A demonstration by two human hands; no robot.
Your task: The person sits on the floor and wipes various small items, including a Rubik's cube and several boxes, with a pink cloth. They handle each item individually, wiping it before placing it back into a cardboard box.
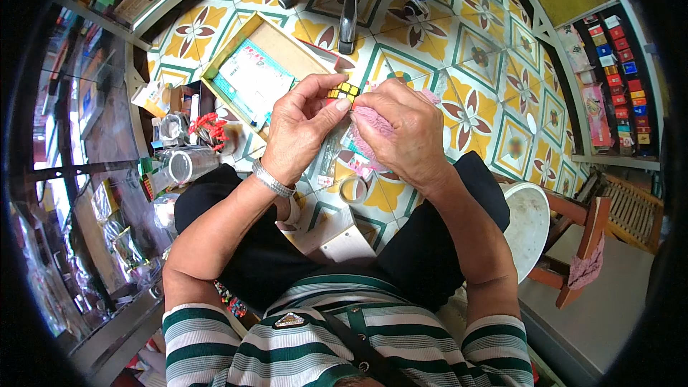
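My left hand (298, 129) grips a small twisty puzzle cube (348, 90) between thumb and fingers. Yellow squares cover the cube's upper face, and a bit of red shows on its lower side. A pink cloth (372, 128) is bunched in my right hand (411, 131), whose thumb and forefinger meet at the cube's right edge. The right fingertips partly hide that edge, so whether they press the cloth against it is unclear. Below my hands, a ring-shaped roll of tape (353, 190) and some clear plastic packaging (328, 156) are visible.
A shallow wooden tray (306, 49) holds a printed teal-and-white card (252, 75). To the left, red plastic pieces (209, 130) and a clear plastic tub (185, 165) crowd beside a glass cabinet (80, 118). A whitish basin (527, 231) and wooden stool (586, 247) stand right. A chair base (348, 19) is ahead.
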